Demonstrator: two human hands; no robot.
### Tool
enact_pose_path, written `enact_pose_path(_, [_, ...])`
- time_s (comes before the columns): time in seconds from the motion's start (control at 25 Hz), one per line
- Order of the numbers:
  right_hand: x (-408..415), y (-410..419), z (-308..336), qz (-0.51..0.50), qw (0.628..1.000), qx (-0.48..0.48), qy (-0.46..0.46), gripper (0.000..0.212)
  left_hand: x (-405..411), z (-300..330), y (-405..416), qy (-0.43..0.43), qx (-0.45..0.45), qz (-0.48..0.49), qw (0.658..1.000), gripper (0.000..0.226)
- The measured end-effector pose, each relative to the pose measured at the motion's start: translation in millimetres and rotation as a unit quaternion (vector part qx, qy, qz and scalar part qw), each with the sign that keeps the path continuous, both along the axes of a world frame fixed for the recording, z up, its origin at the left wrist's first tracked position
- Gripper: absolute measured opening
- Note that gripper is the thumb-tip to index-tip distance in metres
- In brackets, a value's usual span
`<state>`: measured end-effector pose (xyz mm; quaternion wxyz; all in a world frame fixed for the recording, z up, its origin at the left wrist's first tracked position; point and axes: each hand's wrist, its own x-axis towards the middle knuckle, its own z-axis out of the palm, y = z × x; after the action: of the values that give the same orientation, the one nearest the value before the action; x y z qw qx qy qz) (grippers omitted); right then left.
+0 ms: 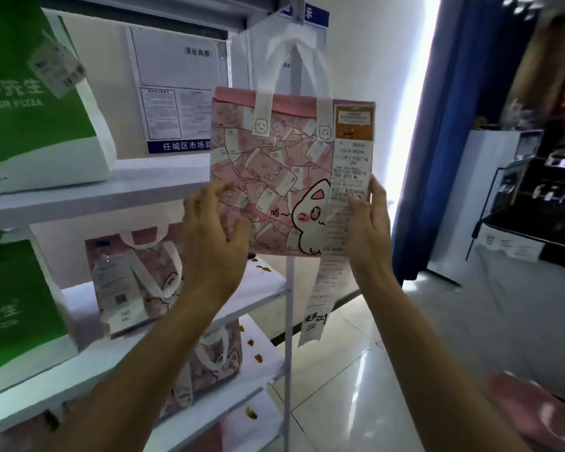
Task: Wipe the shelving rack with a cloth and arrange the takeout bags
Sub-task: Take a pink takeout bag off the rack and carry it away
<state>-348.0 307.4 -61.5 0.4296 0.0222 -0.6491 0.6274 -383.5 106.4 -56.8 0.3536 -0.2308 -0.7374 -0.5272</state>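
Observation:
A pink takeout bag (274, 164) with a cartoon cat, white handles and a long receipt (323, 288) hanging from it is held up in front of the white shelving rack (150, 187). My right hand (369, 230) grips its lower right edge. My left hand (212, 243) touches its lower left edge with fingers spread and curled. Two green and white bags (30, 102) (17, 308) stand at the left on two shelves. Another pink bag (134, 278) stands on the middle shelf, a further pink bag (216, 363) on the shelf below. No cloth is in view.
Orange stains (255, 350) dot the shelf boards at the right end. The rack's white upright post (289, 321) stands at its right front corner. A blue curtain (450, 141) hangs to the right, with a dark display counter (542, 197) beyond. The floor is glossy tile.

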Motion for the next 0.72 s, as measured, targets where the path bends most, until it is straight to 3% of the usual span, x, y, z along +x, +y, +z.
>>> enact_pose_path(0.4, [90.1,104.6,-73.9,-0.147,0.986,-0.066,-0.046,0.029,47.6,-65.9,123.0,-0.069,-0.013,-0.134,0.988,0.036])
enact_pose_path(0.56, [122.1,168.9,-87.5,-0.202,0.975,-0.073,-0.057,0.038,59.6,-83.0,198.5,-0.095,-0.019,-0.178,0.979,0.034])
enact_pose_path(0.72, [150.9,246.2,-96.6,-0.253,0.962,-0.082,-0.06,0.027,72.1,-92.1,283.6,-0.136,-0.014,-0.237,0.962,0.033])
